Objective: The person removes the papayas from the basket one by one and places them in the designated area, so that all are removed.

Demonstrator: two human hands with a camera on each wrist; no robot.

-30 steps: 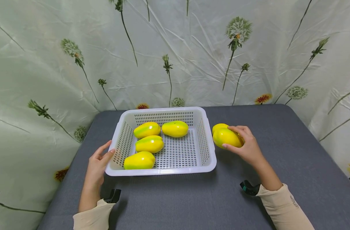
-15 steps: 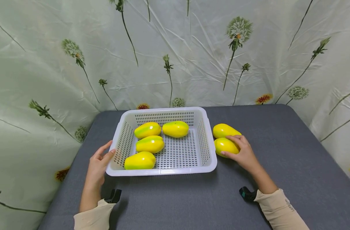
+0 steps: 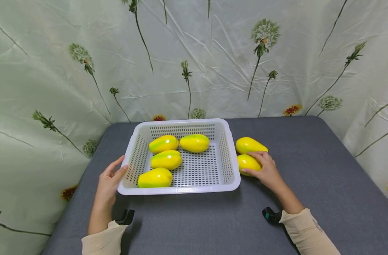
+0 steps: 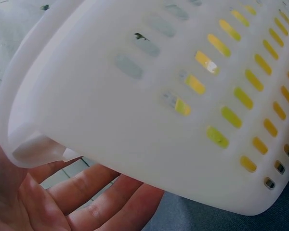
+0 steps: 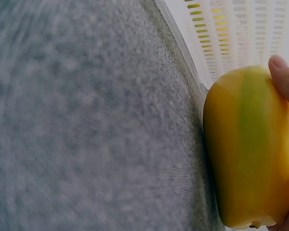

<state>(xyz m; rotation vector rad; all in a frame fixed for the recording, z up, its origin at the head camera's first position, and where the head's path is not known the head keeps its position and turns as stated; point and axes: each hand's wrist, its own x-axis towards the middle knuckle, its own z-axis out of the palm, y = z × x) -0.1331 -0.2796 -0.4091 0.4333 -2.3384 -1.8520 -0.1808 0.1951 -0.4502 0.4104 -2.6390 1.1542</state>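
A white perforated plastic basket [image 3: 178, 190] sits on the dark grey table with several yellow-green papayas [image 3: 166, 160] in it, mostly toward its left and back. My left hand [image 3: 106, 184] holds the basket's left rim, thumb over the edge; in the left wrist view its fingers [image 4: 86, 185] lie along the outside, under the rim. Just right of the basket, my right hand [image 3: 264, 170] grips a papaya [image 3: 247, 163] between thumb and fingers. The right wrist view shows that papaya [image 5: 250, 144] low against the table cloth. Behind it lies another papaya [image 3: 249, 144].
The grey cloth-covered table [image 3: 194, 223] reaches back to a pale curtain [image 3: 219, 71] printed with dandelions. Dark wrist mounts [image 3: 126, 217] stick out beside both beige sleeves [image 3: 308, 230].
My right hand has brought its papaya forward and slightly left, from overlapping the other papaya to in front of it. The left hand and basket have stayed put.
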